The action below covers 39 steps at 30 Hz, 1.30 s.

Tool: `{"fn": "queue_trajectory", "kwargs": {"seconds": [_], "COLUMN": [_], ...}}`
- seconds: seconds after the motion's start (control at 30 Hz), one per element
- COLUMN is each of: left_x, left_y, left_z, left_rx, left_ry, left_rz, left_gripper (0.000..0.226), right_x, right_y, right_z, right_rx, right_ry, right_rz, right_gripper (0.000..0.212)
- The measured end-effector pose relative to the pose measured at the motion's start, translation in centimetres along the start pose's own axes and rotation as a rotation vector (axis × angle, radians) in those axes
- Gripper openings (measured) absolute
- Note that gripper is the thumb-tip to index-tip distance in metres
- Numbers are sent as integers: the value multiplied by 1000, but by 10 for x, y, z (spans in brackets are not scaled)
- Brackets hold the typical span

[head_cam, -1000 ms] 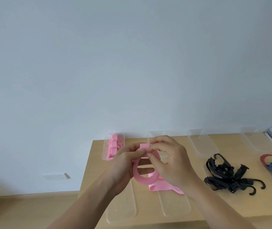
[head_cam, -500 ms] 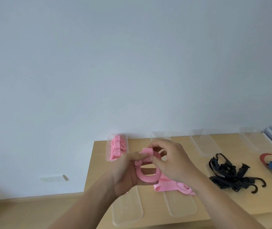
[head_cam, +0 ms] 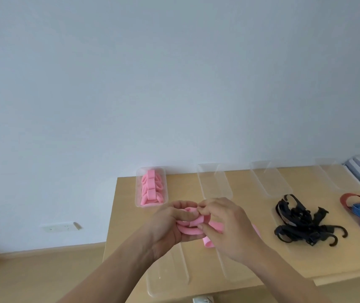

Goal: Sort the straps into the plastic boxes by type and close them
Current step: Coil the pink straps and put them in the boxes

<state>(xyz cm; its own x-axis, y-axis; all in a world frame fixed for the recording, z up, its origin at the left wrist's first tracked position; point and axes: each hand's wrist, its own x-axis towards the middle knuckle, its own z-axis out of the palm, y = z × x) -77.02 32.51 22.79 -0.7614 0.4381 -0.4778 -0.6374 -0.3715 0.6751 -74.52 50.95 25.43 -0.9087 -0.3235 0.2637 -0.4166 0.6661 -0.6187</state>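
low in the frame's centre, the left hand (head_cam: pixel 170 228) and right hand (head_cam: pixel 225 224) both pinch a pink strap (head_cam: pixel 191 226), seemingly coiled, above the table (head_cam: pixel 262 259).

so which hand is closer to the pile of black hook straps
Right. The right hand is left of the black hook straps in the view, a gap between them; the left hand lies farther left, past the pink strap both hold.
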Motion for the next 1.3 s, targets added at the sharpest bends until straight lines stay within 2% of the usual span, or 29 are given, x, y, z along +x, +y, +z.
{"fn": "queue_trajectory", "kwargs": {"seconds": [0.2,0.4,0.53,0.6,0.67,0.77,0.83,0.93,1.03,1.13,1.3], "left_x": [36,81,115,133,150,177,192,208,215,215,216], "left_y": [6,9,11,10,11,9,5,-5,-14,-16,-13], "left_z": [13,32,35,35,32,20,11,7,6,4,3], "left_rx": [97,162,124,219,346,457,545,584,576,574,569], "left_ry": [84,117,111,121,224,557,693,712,714,733,749], "left_rz": [6,-48,-110,-134,-121,-10,8,-52,-76,-72,-84], "left_gripper": [59,59,53,51,47,25,15,12,3,2,3], "right_x": [17,39,52,61,76,105,124,147,161,168,171], "right_y": [47,95,123,139,161,195,212,233,253,268,276], "right_z": [-6,-17,-17,-16,-17,-15,-8,9,27,41,50], "right_rx": [9,28,-49,-52,-51,-100,-167,-262,-296,-313,-314], "right_ry": [-94,-104,-93,-102,-79,-32,-65,-115,-136,-98,-94], "right_rz": [15,52,-46,-62,-62,-54,-106,-248,-324,-358,-360], "right_gripper": [36,29,21,25,22,18,21,26,12,5,14]}}
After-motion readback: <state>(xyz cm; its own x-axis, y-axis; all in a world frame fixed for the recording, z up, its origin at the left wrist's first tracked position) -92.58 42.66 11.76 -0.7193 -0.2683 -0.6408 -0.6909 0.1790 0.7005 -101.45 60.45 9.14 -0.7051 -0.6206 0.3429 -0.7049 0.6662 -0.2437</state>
